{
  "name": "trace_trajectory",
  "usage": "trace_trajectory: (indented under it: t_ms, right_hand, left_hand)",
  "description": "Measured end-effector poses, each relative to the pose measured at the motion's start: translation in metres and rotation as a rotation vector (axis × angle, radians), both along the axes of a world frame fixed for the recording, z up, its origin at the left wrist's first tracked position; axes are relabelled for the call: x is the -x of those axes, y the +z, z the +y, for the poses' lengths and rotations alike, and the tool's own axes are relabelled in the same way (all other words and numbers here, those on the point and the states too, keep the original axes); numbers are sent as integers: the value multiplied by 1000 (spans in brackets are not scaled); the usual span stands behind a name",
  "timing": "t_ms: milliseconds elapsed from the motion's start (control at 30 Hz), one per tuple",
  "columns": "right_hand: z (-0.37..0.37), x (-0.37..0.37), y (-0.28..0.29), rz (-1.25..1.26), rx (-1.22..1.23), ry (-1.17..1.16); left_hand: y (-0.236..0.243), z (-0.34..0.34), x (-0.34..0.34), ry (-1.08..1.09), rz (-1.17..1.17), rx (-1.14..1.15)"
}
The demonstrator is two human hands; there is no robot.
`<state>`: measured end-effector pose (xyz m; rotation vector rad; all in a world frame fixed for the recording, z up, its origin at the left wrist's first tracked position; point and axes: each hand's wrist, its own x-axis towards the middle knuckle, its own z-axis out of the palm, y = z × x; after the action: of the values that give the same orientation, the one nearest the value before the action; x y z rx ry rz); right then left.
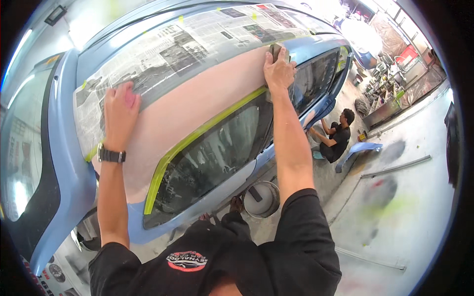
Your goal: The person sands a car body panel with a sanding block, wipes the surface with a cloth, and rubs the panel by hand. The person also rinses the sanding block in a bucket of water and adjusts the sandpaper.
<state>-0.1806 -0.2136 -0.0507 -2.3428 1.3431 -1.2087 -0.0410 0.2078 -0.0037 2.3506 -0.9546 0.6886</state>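
My left hand [120,111], wearing a black wristwatch [111,154], has curled fingers on a small pink item [129,98] over newspaper [187,45] covering part of a light-blue car [66,138]. My right hand [279,71] grips a dark olive block [274,49] at the far end of a pale pink panel [197,93], which runs between the newspaper and a window [207,158]. Yellow-green tape [219,116] borders that window.
A bucket of greyish water [260,207] stands below the car. A co-worker [335,135] squats farther along its side. A loose blue panel [360,148], a metal strip [395,166] and a cluttered bench [390,93] are at the right.
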Motion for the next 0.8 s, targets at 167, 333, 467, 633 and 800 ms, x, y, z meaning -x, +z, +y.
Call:
trace_trajectory:
  t_ms: [167, 333, 467, 633, 800]
  right_hand:
    - [180, -8, -28, 16, 123, 236]
    - [99, -3, -7, -36, 177, 178]
    - [71, -19, 12, -20, 71, 77]
    - [191, -3, -15, 40, -28, 298]
    - [5, -1, 9, 87, 6, 68]
  left_hand:
    - [54, -71, -8, -378, -61, 185]
    - [89, -226, 11, -730, -216, -85]
    - [65, -303, 2, -663, -200, -109]
    - [74, -307, -2, -619, -77, -214]
    - [67, -272, -11, -670, -254, -83]
